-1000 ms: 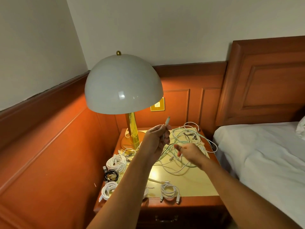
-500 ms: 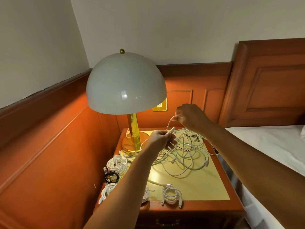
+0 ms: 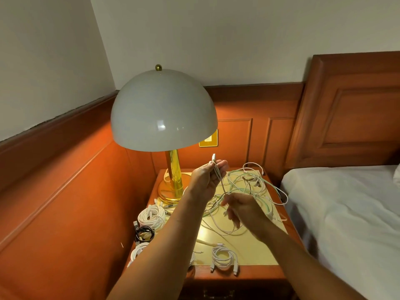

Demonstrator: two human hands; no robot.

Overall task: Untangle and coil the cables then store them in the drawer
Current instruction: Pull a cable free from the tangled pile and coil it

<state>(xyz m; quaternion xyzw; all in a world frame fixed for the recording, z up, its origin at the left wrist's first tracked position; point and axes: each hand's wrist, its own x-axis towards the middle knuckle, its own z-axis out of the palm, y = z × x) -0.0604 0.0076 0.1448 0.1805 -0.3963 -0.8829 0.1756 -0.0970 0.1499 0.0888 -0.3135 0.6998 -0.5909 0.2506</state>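
Note:
My left hand (image 3: 206, 180) is raised over the nightstand (image 3: 249, 245) and grips the plug end of a white cable (image 3: 218, 174), the plug poking up above my fingers. My right hand (image 3: 242, 210), blurred, pinches the same cable lower down, just above the tangle. The tangle of white and pale green cables (image 3: 249, 187) lies spread on the back half of the top. Coiled cables sit along the left and front: a white coil (image 3: 151, 216), a black coil (image 3: 144, 232), a white coil (image 3: 224, 257) near the front edge. The drawer front (image 3: 218, 294) shows at the bottom.
A lamp with a white dome shade (image 3: 163, 111) and brass stem (image 3: 174, 174) stands at the nightstand's back left. Wood panelling runs behind and to the left. The bed (image 3: 346, 213) with a white sheet lies close on the right.
My right hand came down from high at the back to just above the tangle, sliding along the cable. My left hand rose a little, still holding the plug end.

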